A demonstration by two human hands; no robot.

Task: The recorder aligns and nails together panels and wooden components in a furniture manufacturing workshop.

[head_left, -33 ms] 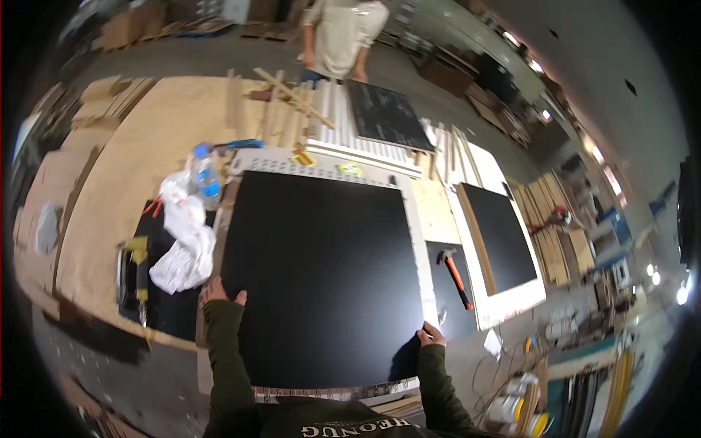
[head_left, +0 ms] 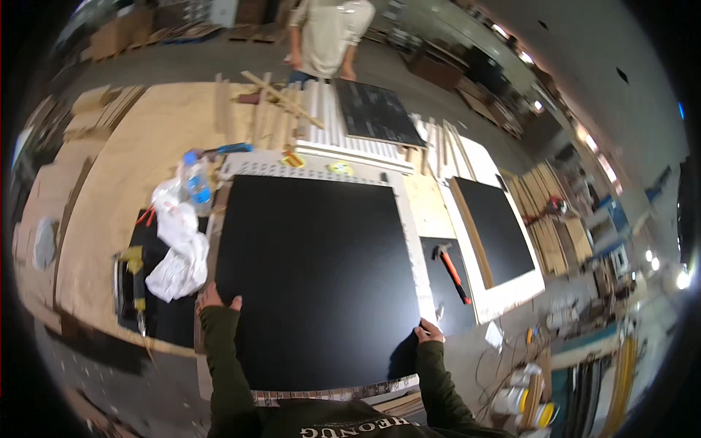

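Observation:
A large, flat black panel [head_left: 314, 277] lies in front of me on a pale, light-edged board [head_left: 413, 248]. At its left edge is my left hand [head_left: 210, 298], the thumb over the panel's top and the fingers along its side. Lower on the opposite edge, my right hand [head_left: 429, 331] grips the panel between thumb and fingers; the fingertips underneath are hidden. A hammer [head_left: 452, 274] with an orange and black handle lies just beyond my right hand. Next to my left hand is a crumpled white plastic bag [head_left: 179, 252].
A water bottle [head_left: 196, 179] stands behind the bag, and a yellowish tool [head_left: 136, 281] lies left of it. White strips [head_left: 326, 117] and a smaller black board [head_left: 378, 113] lie at the far side, where a person [head_left: 326, 36] stands. Another black panel [head_left: 497, 230] is at right.
The whole view has shifted slightly to one side. Both hands keep their places on the panel's edges.

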